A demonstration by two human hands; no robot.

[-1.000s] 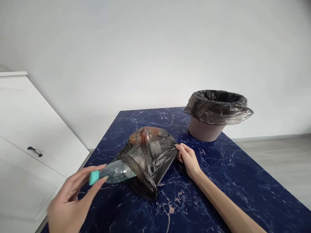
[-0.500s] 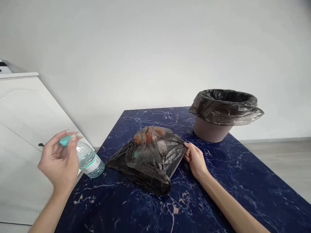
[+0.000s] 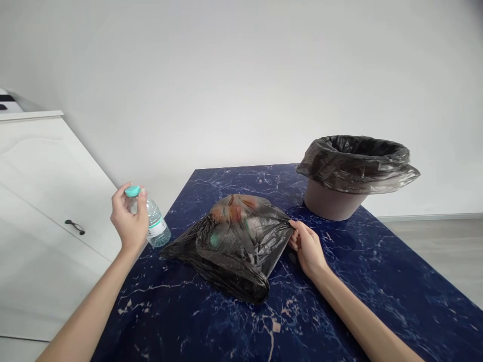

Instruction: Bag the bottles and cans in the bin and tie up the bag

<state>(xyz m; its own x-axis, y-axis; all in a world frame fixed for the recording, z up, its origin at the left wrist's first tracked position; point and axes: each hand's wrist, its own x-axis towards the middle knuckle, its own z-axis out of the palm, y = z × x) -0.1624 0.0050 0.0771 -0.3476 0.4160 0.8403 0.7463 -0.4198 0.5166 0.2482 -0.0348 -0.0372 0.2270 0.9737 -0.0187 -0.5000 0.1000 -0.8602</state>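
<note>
My left hand (image 3: pixel 129 218) is closed round a clear plastic water bottle (image 3: pixel 155 224) with a teal cap, holding it near the cap, tilted, at the left edge of the dark blue marble table (image 3: pixel 339 281). A black rubbish bag (image 3: pixel 236 244) with orange and green things showing through it lies in the middle of the table. My right hand (image 3: pixel 307 246) pinches the bag's right edge.
A brownish bin lined with a black bag (image 3: pixel 352 173) stands at the table's back right. A white cabinet (image 3: pixel 41 201) with a dark handle is on the left, a white wall behind, and grey floor to the right.
My left hand has drawn the bottle out of the bag's mouth and carried it left and up to the table's left edge. My right hand has kept its hold on the bag.
</note>
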